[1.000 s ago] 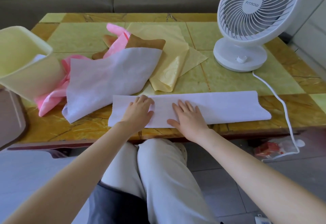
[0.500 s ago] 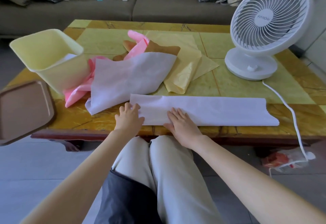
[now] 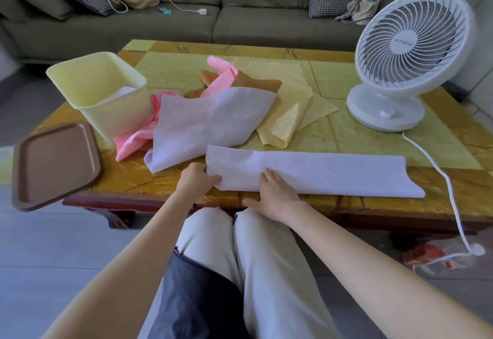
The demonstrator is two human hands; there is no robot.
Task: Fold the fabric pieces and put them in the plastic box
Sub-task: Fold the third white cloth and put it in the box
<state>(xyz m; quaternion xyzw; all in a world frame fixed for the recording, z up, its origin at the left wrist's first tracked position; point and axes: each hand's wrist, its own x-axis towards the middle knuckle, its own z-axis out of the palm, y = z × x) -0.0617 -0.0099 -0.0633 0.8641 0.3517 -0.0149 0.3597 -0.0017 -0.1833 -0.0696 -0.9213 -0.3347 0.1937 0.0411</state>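
**— How far along am I?**

— Early, I'd judge. The white strip lies folded lengthwise along the near edge of the table, but it is too long for the plastic box, which stands at the far left. Your left hand grips the strip's left end with curled fingers. Your right hand lies flat on it just to the right, with fingers straight. The strip probably needs folding across its length next.

**— What's left after that?**

— The loose heap between box and strip: a white piece, a pink one, a yellow one and a brown one, none folded.

**— Anything you can't make out?**

— Something pale shows inside the box. It may be a folded piece, but the wall hides most of it. The brown piece is mostly buried, so I can't rule out more pieces underneath. Your left fingertips are tucked at the strip's end, so I can't tell how many layers they hold.
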